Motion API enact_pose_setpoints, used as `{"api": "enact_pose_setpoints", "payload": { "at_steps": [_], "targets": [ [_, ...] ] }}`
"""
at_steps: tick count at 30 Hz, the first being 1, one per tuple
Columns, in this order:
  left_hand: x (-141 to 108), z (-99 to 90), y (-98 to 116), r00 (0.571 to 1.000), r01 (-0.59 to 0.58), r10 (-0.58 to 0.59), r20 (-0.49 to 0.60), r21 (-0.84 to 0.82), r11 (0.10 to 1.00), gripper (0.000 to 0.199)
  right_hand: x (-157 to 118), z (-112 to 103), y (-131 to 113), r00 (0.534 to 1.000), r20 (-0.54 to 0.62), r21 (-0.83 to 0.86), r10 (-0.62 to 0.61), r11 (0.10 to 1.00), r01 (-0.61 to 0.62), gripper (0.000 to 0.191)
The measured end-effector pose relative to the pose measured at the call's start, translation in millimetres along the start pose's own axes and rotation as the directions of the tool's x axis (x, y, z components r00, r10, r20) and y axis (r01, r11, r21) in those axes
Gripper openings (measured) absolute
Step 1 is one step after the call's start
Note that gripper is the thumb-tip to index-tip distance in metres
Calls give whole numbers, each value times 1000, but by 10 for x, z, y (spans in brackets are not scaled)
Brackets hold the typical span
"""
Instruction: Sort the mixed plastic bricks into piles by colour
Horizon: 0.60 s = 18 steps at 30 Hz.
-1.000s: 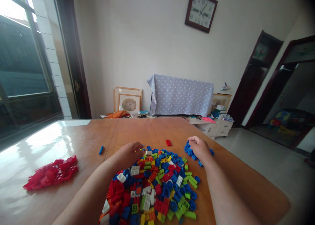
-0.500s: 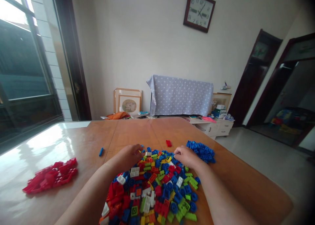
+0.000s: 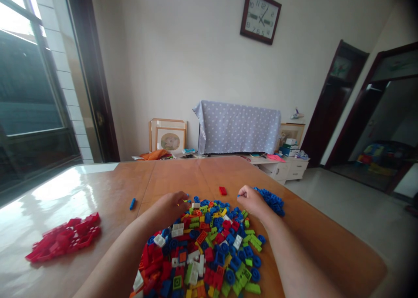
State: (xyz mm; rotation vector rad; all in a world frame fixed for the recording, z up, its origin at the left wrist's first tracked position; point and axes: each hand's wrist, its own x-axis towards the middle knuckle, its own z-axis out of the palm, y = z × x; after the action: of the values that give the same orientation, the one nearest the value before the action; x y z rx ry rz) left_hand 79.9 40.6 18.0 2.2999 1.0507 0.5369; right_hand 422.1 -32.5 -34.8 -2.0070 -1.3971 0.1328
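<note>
Brown table (image 3: pixel 176 172) across the lower frame, with mixed pile (image 3: pixel 202 246) at bottom centre. Pinches blue piece (image 3: pixel 239 196) in right grip (image 3: pixel 252 202), near blue heap (image 3: pixel 274 201) right of centre; cannot tell state of left grip (image 3: pixel 173 205). Best to pinch lightly but securely.

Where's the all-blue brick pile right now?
Head view, right of centre: the all-blue brick pile lies on the table, partly hidden behind the right hand, to the right of the mixed brick pile.
</note>
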Motion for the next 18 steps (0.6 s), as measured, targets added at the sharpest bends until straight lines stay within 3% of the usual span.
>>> {"api": "enact_pose_setpoints", "payload": {
  "at_steps": [9,18],
  "targets": [
    [-93,-206,247,995,-6,-1,-103,-66,998,48,38,-570,339,943,-243,-32,225,970,-240,34],
    [-105,-204,236,998,-20,18,-52,-39,999,43,32,-607,431,945,-186,-114,268,950,-291,23]
  ]
}}
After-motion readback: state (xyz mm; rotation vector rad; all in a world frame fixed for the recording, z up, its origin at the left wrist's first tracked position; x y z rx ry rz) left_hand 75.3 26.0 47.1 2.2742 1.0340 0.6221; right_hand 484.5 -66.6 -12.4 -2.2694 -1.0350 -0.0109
